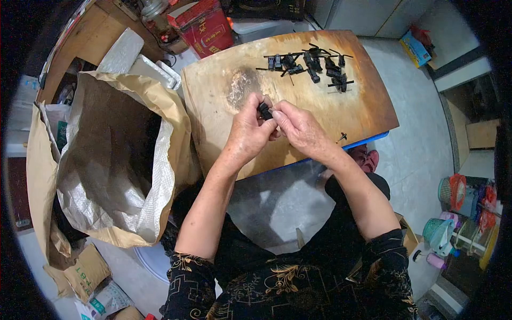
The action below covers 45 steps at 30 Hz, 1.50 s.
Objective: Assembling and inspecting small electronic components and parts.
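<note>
Over the near part of a worn wooden table (213, 114), my left hand (248, 130) is closed around a small black plastic part (264, 111). My right hand (300, 127) meets it there, thumb and forefinger pinched at the part's right side. Whatever sits between those right fingertips is too small to make out. At the far right of the tabletop lies a loose group of black plastic pieces (313, 63) with thin rods sticking out. One small black piece (342, 137) rests alone close to the table's near right edge.
A large open paper sack (178, 120) with a woven silvery lining stands left of the table. Behind the table are a red box (205, 29) and a pale plastic bin (264, 31). Baskets (440, 234) and a spool-like pink item (436, 261) are at the right.
</note>
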Tool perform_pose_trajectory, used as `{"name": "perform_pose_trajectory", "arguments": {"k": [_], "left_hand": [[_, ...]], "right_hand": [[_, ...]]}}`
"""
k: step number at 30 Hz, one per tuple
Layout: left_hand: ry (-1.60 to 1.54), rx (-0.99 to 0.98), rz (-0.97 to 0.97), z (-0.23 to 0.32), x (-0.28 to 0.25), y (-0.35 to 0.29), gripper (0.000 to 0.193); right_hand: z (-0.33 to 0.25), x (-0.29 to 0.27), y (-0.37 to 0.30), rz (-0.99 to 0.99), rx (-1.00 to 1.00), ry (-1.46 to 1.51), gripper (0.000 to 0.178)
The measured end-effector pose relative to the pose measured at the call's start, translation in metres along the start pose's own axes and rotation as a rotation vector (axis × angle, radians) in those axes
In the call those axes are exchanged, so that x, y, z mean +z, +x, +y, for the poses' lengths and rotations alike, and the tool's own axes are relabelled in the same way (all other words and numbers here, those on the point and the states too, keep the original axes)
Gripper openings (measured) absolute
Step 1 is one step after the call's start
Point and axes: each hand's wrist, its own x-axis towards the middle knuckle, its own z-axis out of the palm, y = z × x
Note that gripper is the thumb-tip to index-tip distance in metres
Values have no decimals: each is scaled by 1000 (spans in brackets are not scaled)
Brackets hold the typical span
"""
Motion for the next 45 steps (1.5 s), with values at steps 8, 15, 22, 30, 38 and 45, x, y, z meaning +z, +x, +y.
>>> {"name": "perform_pose_trajectory", "arguments": {"k": [8,15,22,30,38,45], "left_hand": [[139,75,54,3,3,-3,23],[377,212,189,-14,4,-1,24],[280,296,185,-9,6,5,24],[-752,-12,-57,14,0,-1,30],[-575,-107,-196,15,16,0,42],[-695,-94,-434,9,11,-2,39]], "right_hand": [[13,7,1,69,-112,-62,20],[18,19,7,140,-93,-59,17],[22,6,7,144,-119,47,18],[22,-21,-4,31,99,456,18],[23,-30,-7,104,20,509,16],[16,-41,-9,-229,119,694,18]]}}
